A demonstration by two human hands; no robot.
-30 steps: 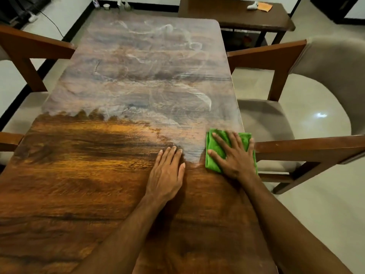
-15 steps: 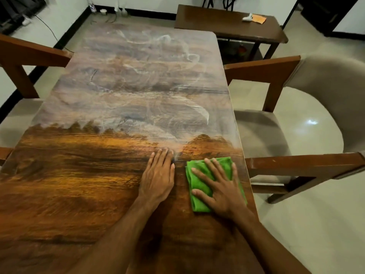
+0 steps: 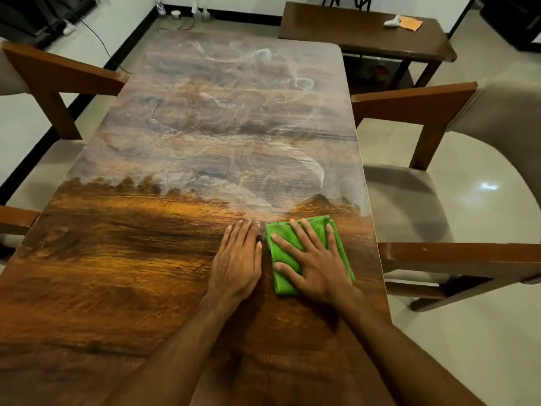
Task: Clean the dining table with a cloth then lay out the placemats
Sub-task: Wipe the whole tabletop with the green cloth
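A long wooden dining table [image 3: 123,276] fills the view. Its far half carries a whitish dusty film with swirl marks [image 3: 234,136]; the near half is glossy brown. A folded green cloth [image 3: 341,253] lies flat near the table's right edge. My right hand [image 3: 313,265] presses down on the cloth with its fingers spread. My left hand [image 3: 238,259] rests flat on the bare wood just left of the cloth, fingers together, holding nothing. No placemats are in view.
Wooden chairs with grey cushions stand on both sides: two at the right [image 3: 439,112] [image 3: 456,259] and one at the left [image 3: 58,74]. A dark side table [image 3: 351,33] beyond the far right corner holds a white object and an orange cloth [image 3: 409,23]. Cables lie on the floor at the far left.
My right hand slid the green cloth from the right edge toward me and leftward, leaving a wiped patch in the film. The left hand stayed flat beside it.
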